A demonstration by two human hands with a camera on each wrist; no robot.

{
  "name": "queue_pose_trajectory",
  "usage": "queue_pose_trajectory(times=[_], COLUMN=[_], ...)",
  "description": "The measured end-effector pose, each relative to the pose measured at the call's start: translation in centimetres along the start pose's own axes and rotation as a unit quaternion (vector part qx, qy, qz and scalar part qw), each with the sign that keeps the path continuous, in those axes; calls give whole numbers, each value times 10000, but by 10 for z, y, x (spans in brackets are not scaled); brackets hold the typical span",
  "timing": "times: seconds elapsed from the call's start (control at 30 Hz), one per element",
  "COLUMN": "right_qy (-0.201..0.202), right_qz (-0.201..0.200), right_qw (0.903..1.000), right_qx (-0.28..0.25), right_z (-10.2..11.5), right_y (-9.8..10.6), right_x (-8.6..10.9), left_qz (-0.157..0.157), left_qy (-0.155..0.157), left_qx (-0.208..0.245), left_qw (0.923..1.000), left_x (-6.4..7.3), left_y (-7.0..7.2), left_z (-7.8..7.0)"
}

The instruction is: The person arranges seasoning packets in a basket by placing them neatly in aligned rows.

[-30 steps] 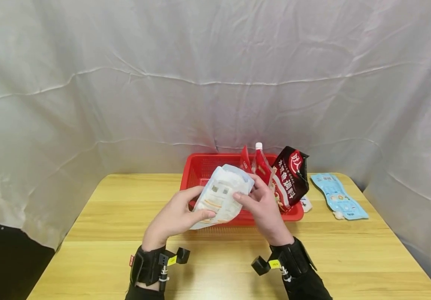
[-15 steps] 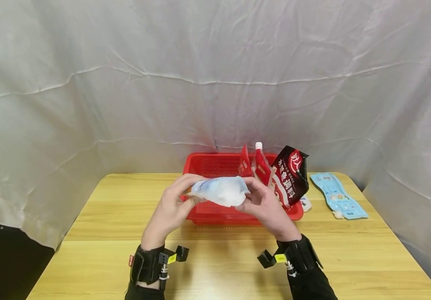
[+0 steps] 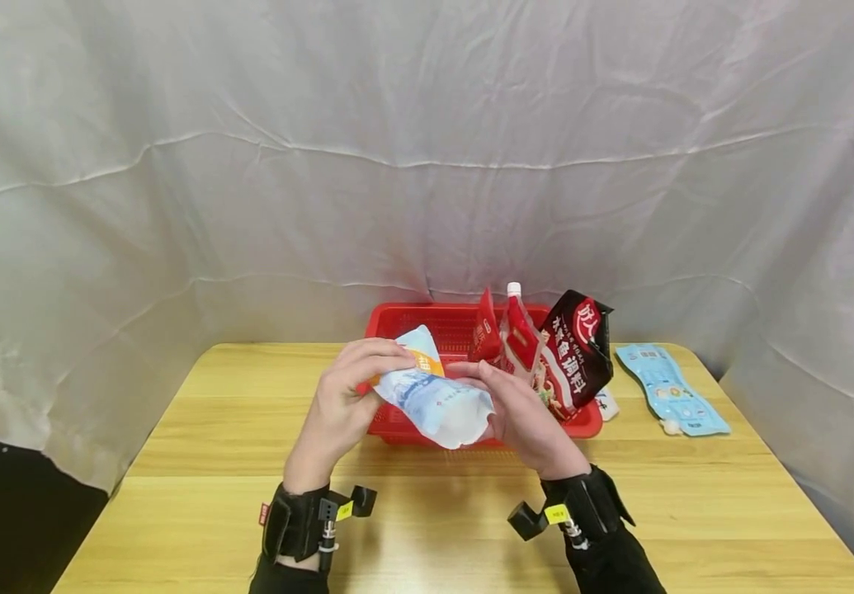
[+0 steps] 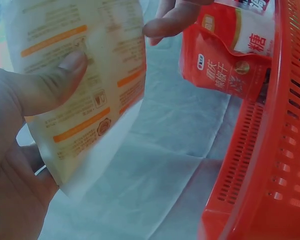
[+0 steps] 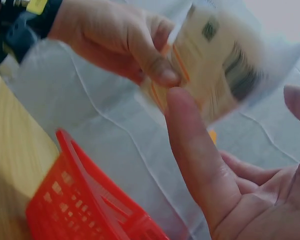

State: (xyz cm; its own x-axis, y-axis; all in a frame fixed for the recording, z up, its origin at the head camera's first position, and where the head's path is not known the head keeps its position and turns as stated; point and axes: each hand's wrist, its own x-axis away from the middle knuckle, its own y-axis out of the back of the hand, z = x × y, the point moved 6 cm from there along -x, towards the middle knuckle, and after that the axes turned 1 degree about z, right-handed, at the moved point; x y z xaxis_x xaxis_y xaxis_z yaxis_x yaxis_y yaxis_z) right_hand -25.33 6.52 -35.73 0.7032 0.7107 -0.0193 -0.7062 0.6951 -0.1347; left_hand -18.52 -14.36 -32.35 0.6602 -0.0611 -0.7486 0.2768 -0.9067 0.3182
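My left hand [image 3: 345,404] grips a light-blue and white pouch with an orange patch [image 3: 437,408], tilted above the front of the red basket [image 3: 427,310]. Its thumb lies across the printed back of the pouch [image 4: 105,60] in the left wrist view. Beside the pouch's right edge is my right hand [image 3: 526,421], fingers extended and not curled round it. Right-wrist footage has that right thumb [image 5: 190,145] straight, its tip overlapping the pouch [image 5: 210,85], which is blurred there.
Upright in the basket's right side are a red packet [image 3: 484,330], a red spouted pouch with a white cap [image 3: 519,330] and a black-and-red seasoning bag [image 3: 575,351]. A flat blue spouted pouch [image 3: 667,392] lies on the wooden table [image 3: 233,429] at right. Grey cloth [image 3: 427,206] hangs behind.
The pouch has turned from its printed back to its blue, orange-patched side, its bottom end now toward the camera. My right hand has gone from pinching it to straightened fingers beside it.
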Motion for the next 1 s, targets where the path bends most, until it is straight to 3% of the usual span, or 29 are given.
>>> queue_pose_trajectory(times=[0.17,0.27,0.43,0.8,1.0], right_qy=[-352,-365,-290,-36,136], right_qz=[13,167,288,-209,-591], right_qw=[9992,9983,9972,9983,9956], right_qx=[-181,-429,-624,-538,-720], right_z=[-6,-7,-8,-11,-11], right_y=[-5,-10,-17,-21,-22], right_x=[0,1,0,-3,-2], left_qz=[164,178,180,125,-348], left_qy=[-270,-441,-459,-272,-193], left_qx=[-140,-251,-323,-458,-781], left_qw=[9994,9986,9983,9985,9962], left_x=[-2,-2,-1,-2,-4], left_y=[-5,-7,-7,-6,-4], left_z=[-1,-1,1,4,3])
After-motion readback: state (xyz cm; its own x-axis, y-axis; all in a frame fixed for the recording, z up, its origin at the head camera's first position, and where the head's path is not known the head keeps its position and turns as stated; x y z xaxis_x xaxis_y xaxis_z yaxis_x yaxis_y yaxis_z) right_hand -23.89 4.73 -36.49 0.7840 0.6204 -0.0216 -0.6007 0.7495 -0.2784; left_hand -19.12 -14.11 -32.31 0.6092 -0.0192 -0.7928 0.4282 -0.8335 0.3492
